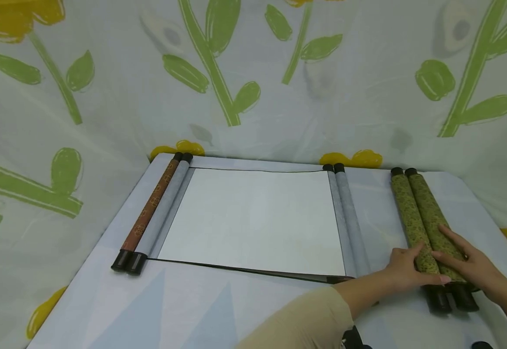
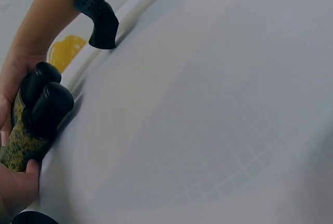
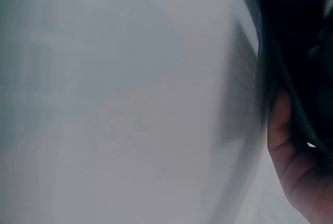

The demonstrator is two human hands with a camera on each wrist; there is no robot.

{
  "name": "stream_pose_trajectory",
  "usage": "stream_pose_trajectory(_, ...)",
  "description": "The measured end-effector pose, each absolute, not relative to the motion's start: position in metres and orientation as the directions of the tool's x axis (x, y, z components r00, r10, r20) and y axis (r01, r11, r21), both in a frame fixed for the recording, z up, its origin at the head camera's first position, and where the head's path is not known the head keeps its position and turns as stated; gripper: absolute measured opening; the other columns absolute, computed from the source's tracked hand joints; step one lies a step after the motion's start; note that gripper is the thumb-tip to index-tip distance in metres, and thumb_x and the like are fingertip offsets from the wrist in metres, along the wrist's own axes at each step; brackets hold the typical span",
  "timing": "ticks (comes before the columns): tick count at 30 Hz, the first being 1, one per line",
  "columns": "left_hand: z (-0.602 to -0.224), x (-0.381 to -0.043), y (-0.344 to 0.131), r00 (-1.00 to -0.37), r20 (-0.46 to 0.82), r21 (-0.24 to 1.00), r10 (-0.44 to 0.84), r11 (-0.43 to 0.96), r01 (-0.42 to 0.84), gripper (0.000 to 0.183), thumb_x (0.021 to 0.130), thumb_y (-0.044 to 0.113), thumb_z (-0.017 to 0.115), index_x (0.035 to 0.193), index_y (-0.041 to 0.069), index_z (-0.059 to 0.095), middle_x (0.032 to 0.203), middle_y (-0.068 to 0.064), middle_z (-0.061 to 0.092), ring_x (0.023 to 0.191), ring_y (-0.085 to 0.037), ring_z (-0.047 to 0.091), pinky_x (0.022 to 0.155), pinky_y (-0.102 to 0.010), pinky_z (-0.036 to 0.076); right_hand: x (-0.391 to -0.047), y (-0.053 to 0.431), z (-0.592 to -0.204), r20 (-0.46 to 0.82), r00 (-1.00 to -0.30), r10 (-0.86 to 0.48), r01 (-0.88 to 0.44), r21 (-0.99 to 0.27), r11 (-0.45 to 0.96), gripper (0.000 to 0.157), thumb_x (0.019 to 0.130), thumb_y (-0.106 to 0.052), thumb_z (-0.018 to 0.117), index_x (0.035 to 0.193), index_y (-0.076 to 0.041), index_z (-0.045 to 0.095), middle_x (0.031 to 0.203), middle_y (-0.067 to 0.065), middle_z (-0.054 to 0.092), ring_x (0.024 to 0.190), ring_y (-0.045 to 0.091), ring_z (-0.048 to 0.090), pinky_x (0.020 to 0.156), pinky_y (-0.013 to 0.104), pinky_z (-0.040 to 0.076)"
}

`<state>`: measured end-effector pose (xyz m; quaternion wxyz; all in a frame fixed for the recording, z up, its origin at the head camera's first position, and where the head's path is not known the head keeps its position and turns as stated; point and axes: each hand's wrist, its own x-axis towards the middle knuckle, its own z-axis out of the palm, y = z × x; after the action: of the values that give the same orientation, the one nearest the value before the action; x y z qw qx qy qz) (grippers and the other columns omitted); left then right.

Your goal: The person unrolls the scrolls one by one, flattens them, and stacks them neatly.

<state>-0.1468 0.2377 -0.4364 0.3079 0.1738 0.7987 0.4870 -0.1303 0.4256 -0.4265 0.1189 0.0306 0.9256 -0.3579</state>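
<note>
Two green rolls (image 1: 412,218): to the right of the white sheet (image 1: 253,218), lying side by side, with a leafy pattern and black ends (image 1: 464,296).
Left hand (image 1: 404,269): on the side of the rolls that faces the white sheet – it grips them low down, with the thumb laid over the top.
Right hand (image 1: 476,266): on the side away from the white sheet – it grips too, with the thumb and a finger on top of the outer roll.
Hidden fingertips: the rolls cover some, so one cannot tell how those lie.
Brown roll (image 1: 153,206): left of the white sheet, with a grey roll (image 1: 165,208) between them.
Second grey roll (image 1: 350,213): just right of the white sheet.
Light sleeve (image 1: 306,320): on the left arm, in front of the white sheet.
Table (image 1: 192,310): under the white sheet, pale with blue shapes.
Cloth (image 1: 118,111): behind the white sheet, with green leaves and yellow blobs.
</note>
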Motion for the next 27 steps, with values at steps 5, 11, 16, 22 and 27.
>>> stream_pose_trajectory(5, -0.434, -0.148, 0.234, -0.753, -0.32, 0.884, 0.575, 0.468, -0.018, 0.07, 0.085, 0.042, 0.068, 0.142, 0.048, 0.029, 0.146, 0.012, 0.031, 0.133, -0.006, 0.033, 0.094, -0.032, 0.044, -0.127, 0.423, -0.429, -0.232, -0.97, -0.068, 0.121, -0.71, 0.694, 0.079, 0.099, -0.032, 0.046, 0.148, -0.032, -0.016, 0.151, 0.019, -0.025, 0.129, 0.06, -0.017, 0.083, 0.081, 0.009)
stream_pose_trajectory(11, -0.433, -0.149, 0.228, -0.75, -0.3, 0.877, 0.589, 0.48, 0.027, 0.078, 0.079, 0.035, 0.076, 0.14, 0.051, 0.031, 0.148, 0.008, 0.029, 0.134, -0.006, 0.03, 0.093, -0.028, 0.044, -0.121, 0.421, -0.435, -0.161, -0.977, -0.137, 0.046, -0.794, 0.607, 0.077, 0.099, -0.019, 0.047, 0.151, -0.035, -0.008, 0.151, -0.017, -0.022, 0.133, 0.048, -0.025, 0.085, 0.081, 0.001)
stream_pose_trajectory(16, -0.433, -0.151, 0.225, -0.758, -0.293, 0.876, 0.583, 0.481, 0.031, 0.079, 0.075, 0.034, 0.08, 0.138, 0.052, 0.034, 0.147, 0.009, 0.03, 0.132, -0.006, 0.033, 0.089, -0.027, 0.046, -0.12, 0.42, -0.436, -0.179, -0.974, -0.138, 0.066, -0.81, 0.583, 0.079, 0.098, -0.018, 0.049, 0.15, -0.039, -0.006, 0.153, -0.007, -0.025, 0.132, 0.049, -0.024, 0.085, 0.081, 0.002)
stream_pose_trajectory(22, -0.435, -0.15, 0.222, -0.759, -0.257, 0.885, 0.598, 0.461, 0.063, 0.079, 0.075, 0.031, 0.08, 0.139, 0.047, 0.037, 0.144, 0.011, 0.035, 0.128, -0.003, 0.037, 0.087, -0.023, 0.045, -0.116, 0.417, -0.436, -0.192, -0.973, -0.125, 0.087, -0.814, 0.575, 0.08, 0.097, -0.018, 0.05, 0.15, -0.039, -0.006, 0.153, -0.005, -0.025, 0.132, 0.049, -0.025, 0.084, 0.081, 0.003)
stream_pose_trajectory(27, -0.436, -0.147, 0.221, -0.784, -0.246, 0.9, 0.57, 0.434, 0.033, 0.076, 0.075, 0.028, 0.081, 0.137, 0.045, 0.041, 0.139, 0.014, 0.037, 0.124, -0.002, 0.039, 0.086, -0.025, 0.046, -0.118, 0.412, -0.433, -0.11, -0.984, -0.141, 0.012, -0.829, 0.559, 0.078, 0.097, -0.012, 0.049, 0.152, -0.035, -0.002, 0.139, -0.036, -0.001, 0.137, 0.028, -0.024, 0.085, 0.081, -0.001)
